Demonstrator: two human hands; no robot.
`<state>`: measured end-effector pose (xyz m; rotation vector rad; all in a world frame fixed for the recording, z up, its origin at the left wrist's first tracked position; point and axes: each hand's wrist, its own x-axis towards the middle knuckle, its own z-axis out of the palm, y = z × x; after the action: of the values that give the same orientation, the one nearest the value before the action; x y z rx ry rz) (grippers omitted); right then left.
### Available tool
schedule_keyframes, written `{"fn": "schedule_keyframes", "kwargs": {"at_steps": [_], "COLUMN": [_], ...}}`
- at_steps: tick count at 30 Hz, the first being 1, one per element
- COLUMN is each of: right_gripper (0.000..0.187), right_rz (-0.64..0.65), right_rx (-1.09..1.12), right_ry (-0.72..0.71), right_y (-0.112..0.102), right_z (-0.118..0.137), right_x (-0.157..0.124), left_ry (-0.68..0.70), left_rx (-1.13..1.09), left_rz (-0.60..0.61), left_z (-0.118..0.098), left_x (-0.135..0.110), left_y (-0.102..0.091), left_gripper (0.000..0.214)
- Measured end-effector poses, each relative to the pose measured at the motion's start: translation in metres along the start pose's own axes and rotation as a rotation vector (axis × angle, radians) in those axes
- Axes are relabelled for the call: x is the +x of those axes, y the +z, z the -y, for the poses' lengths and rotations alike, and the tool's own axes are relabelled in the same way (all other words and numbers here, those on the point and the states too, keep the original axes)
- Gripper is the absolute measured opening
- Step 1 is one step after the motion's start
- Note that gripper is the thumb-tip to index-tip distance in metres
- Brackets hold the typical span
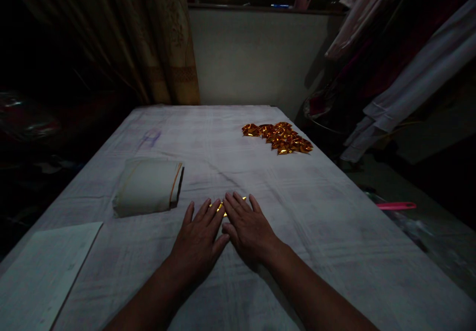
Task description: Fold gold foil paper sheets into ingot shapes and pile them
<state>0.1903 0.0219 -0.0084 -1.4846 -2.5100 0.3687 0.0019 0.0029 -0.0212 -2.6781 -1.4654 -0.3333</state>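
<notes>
My left hand (197, 237) lies flat on the cloth-covered table with its fingers stretched out. Beside it, my right hand (249, 227) is also flat, fingers extended, and the two thumbs come close together. Under the fingers of both hands is a piece of shiny gold foil paper (225, 214), mostly covered; only bits of it show between and above the fingertips. Farther off, toward the table's right edge, sits a cluster of several folded gold foil pieces (284, 138). To the left of my left hand is a folded grey-white bundle (147, 187) with an orange edge line.
A white sheet or board (48, 271) lies at the near left of the table (208, 137). A patterned curtain (163, 38) hangs at the back left, beside a pale wall (256, 58). Clothes (405, 88) hang at the right. A pink handle (396, 205) shows past the right edge.
</notes>
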Motion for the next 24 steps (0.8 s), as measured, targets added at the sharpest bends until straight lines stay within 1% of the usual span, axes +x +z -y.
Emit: {"fn": "schedule_keyframes", "kwargs": {"at_steps": [3,8,12,15,18,21,24], "right_gripper": [0.061,0.064,0.067,0.069,0.067,0.068,0.069], "right_rz": [0.056,0.046,0.047,0.065,0.071,0.078,0.086], "right_rx": [-0.024,-0.060,-0.061,-0.049,-0.041,-0.038,-0.038], "right_ry": [0.052,0.125,0.127,0.117,0.117,0.121,0.124], "right_y": [-0.001,-0.006,-0.007,-0.007,-0.007,-0.009,-0.010], "right_z": [-0.001,-0.011,-0.013,-0.014,-0.014,-0.014,-0.013], "right_x": [-0.007,-0.017,-0.018,-0.016,-0.015,-0.015,-0.016], "left_ry": [-0.004,-0.015,-0.017,0.030,0.084,0.069,0.037], "left_rx": [0.004,0.006,0.019,-0.004,-0.034,-0.022,0.001], "left_rz": [0.010,0.011,-0.002,-0.014,0.020,0.056,0.091], "left_z": [0.001,0.002,0.001,-0.004,-0.007,-0.002,0.011], "left_x": [-0.001,-0.003,0.000,0.006,0.010,0.004,-0.009], "left_y": [0.001,0.003,-0.002,-0.005,-0.004,-0.003,-0.010], "left_gripper": [0.058,0.056,0.051,0.049,0.051,0.055,0.056]}}
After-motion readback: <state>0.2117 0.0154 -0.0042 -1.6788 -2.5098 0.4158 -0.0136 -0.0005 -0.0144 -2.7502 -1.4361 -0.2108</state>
